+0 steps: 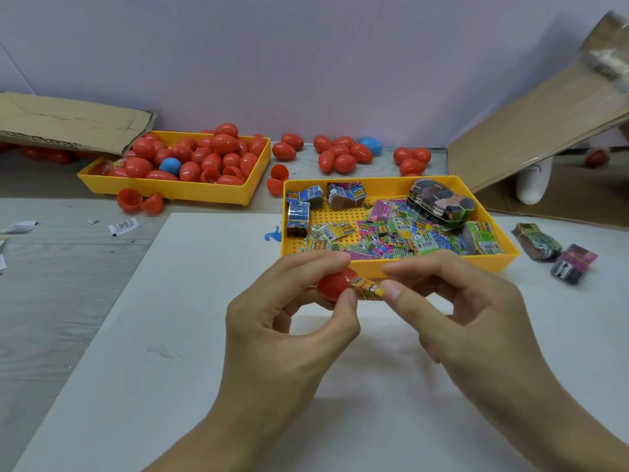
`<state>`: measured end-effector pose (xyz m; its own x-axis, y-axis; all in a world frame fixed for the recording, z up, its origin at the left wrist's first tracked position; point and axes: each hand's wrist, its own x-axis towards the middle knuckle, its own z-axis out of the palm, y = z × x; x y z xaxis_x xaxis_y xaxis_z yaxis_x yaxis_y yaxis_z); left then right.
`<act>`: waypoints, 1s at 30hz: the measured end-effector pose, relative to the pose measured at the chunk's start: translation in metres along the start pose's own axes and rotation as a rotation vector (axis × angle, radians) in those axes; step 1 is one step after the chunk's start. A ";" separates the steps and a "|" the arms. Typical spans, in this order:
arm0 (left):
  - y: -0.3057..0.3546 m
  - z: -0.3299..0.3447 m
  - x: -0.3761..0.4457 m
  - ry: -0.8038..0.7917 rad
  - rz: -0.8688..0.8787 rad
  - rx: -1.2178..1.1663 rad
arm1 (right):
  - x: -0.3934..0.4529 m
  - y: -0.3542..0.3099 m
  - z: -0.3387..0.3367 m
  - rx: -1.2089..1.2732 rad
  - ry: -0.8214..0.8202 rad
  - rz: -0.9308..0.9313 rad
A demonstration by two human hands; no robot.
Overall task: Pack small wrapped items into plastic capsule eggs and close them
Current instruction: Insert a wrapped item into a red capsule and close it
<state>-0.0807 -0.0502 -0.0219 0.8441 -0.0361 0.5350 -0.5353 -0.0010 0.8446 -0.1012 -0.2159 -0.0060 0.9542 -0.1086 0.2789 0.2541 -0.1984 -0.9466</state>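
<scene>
The head view looks down on two hands meeting just above a white board [204, 335]. The left hand [282, 321] curls its fingers and thumb round a red capsule half [332, 284], holding it with the open mouth turned toward the other hand, seemingly so that the filling can go straight in. The right hand [459, 311] has its thumb and forefinger closed on the outer end of a small yellow wrapped item [367, 289], whose other end already meets the capsule's rim beside the left thumb; whether it has gone inside cannot be told. The remaining right fingers are loosely bent and hold nothing.

Just beyond both hands, touching distance past the fingertips, stands a yellow tray [503, 258] of loose wrappers [381, 236] and banded bundles, kept close probably so the right hand can reach for the next piece. Further off, beyond the left hand, a second yellow tray [252, 185] is heaped with red eggs [224, 143] and one blue one. More eggs [343, 155] lie loose on the table behind the near tray, and open red halves [139, 201] lie in front of the far one. To the right of the right hand, two bundles [554, 255] rest on the board.

By the look of it, the step in hand is stuffing the item; the matching half has yet to be fetched before closing.
</scene>
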 end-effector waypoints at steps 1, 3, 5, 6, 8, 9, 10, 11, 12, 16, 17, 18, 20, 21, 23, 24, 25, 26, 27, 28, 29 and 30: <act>0.000 0.000 0.000 0.002 0.000 0.001 | -0.001 -0.001 0.001 0.009 -0.008 -0.016; 0.001 0.000 0.000 0.013 -0.011 -0.011 | -0.002 -0.003 0.001 0.022 -0.020 -0.047; 0.000 0.000 0.000 0.025 -0.044 -0.046 | -0.001 -0.003 0.000 0.022 -0.038 -0.051; 0.001 0.000 0.000 0.028 -0.064 -0.067 | 0.000 -0.003 0.000 0.018 -0.051 -0.045; 0.001 -0.001 0.000 0.030 -0.097 -0.096 | 0.001 -0.002 0.000 0.014 -0.079 -0.011; 0.001 -0.001 -0.001 0.030 -0.111 -0.103 | 0.001 -0.002 -0.001 0.026 -0.092 0.014; 0.001 -0.001 -0.001 0.030 -0.127 -0.111 | 0.002 -0.001 -0.001 0.056 -0.102 0.046; 0.001 -0.001 0.000 0.028 -0.141 -0.119 | 0.002 -0.001 -0.002 0.096 -0.110 0.082; 0.001 -0.001 0.000 0.024 -0.153 -0.129 | 0.003 0.000 -0.003 0.124 -0.110 0.107; 0.003 -0.002 0.001 0.015 -0.208 -0.176 | 0.005 0.000 -0.004 0.134 -0.105 0.096; 0.004 -0.002 0.002 0.018 -0.221 -0.195 | 0.005 -0.001 -0.004 0.123 -0.108 0.086; 0.004 -0.002 0.002 0.020 -0.234 -0.219 | 0.005 -0.001 -0.004 0.111 -0.110 0.074; 0.004 -0.002 0.002 0.009 -0.247 -0.253 | 0.006 0.000 -0.005 0.070 -0.113 0.052; 0.004 -0.002 0.003 -0.001 -0.243 -0.249 | 0.006 0.000 -0.005 0.043 -0.118 0.042; 0.004 -0.001 0.002 -0.002 -0.224 -0.221 | 0.006 -0.001 -0.005 0.035 -0.119 0.046; 0.005 0.000 0.001 0.009 -0.217 -0.211 | 0.006 -0.001 -0.005 0.061 -0.114 0.069; 0.005 0.001 0.001 0.020 -0.206 -0.204 | 0.006 -0.002 -0.005 0.093 -0.117 0.105; 0.005 0.001 0.000 0.028 -0.185 -0.190 | 0.006 -0.002 -0.005 0.120 -0.136 0.137; 0.005 0.001 0.000 0.031 -0.156 -0.172 | 0.007 -0.003 -0.005 0.139 -0.165 0.157; 0.005 0.001 0.000 0.035 -0.128 -0.151 | 0.006 -0.003 -0.006 0.151 -0.194 0.165; 0.004 0.001 0.000 0.041 -0.109 -0.129 | 0.006 -0.004 -0.006 0.153 -0.216 0.164; 0.004 0.001 -0.001 0.045 -0.097 -0.109 | 0.005 -0.006 -0.005 0.144 -0.228 0.158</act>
<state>-0.0831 -0.0507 -0.0191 0.8937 0.0042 0.4487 -0.4466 0.1059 0.8884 -0.0983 -0.2203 0.0016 0.9903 0.0977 0.0987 0.1044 -0.0549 -0.9930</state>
